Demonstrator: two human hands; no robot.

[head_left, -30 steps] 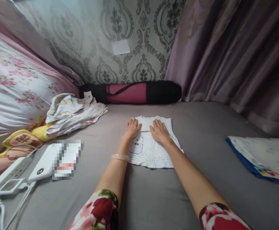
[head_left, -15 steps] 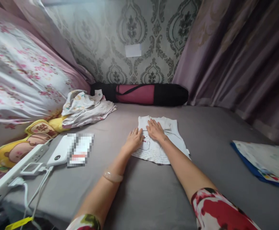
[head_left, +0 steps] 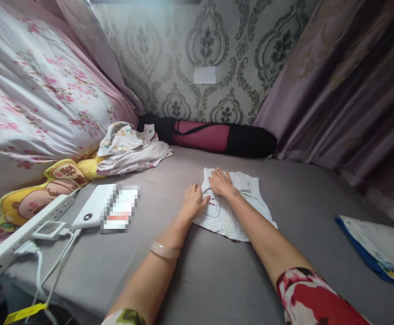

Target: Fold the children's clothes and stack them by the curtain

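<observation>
A small white shirt (head_left: pixel 251 185) with a printed drawing and lines of lettering lies flat on the grey bed sheet (head_left: pixel 197 280). Flat on its upper left part rests my right hand (head_left: pixel 222 183), fingers stretched out. My left hand (head_left: pixel 194 201) lies at the shirt's left edge, palm down with the fingers extended and the thumb reaching onto the cloth. A pale bangle (head_left: pixel 165 250) circles my left wrist. Neither hand grips the fabric.
Crumpled light clothes (head_left: pixel 132 151) lie at the back left, beside a yellow plush pillow (head_left: pixel 30 203). A white power strip (head_left: pixel 27 232), cables and a white power bank (head_left: pixel 93 207) are at left. A long black-and-maroon bag (head_left: pixel 203 135) lies along the wall. Folded cloth (head_left: pixel 379 248) sits at right.
The view has shifted a little, so the scene sits further right. My left hand's thumb is spread further from its fingers; my right hand stays flat on the shirt.
</observation>
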